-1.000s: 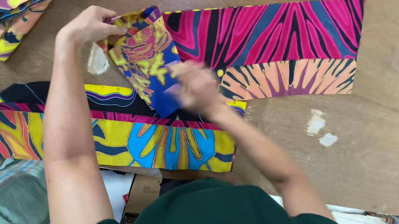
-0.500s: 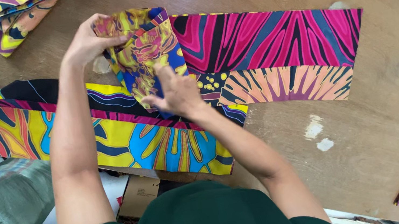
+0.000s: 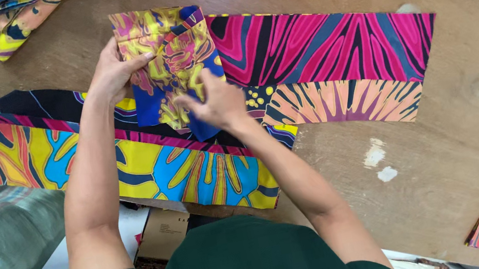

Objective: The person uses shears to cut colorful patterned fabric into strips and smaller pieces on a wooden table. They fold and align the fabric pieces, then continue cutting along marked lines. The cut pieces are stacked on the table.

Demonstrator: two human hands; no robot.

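Two hands work a small yellow-blue patch (image 3: 172,67) at the worktop's (image 3: 345,214) far middle: left hand (image 3: 110,72) pinches its left edge, right hand (image 3: 217,102) presses flat. Soft, light, floppy cloth; best gripped at corners.

Both bare forearms are reaching forward from green short sleeves, the left one running nearly straight up, the right one angling in from the lower right. The left hand (image 3: 113,71) is curling at the wrist, its thumb pointing rightward and pinching closed. The right hand (image 3: 215,102) is lying palm down, fingers spread and pressing flat.
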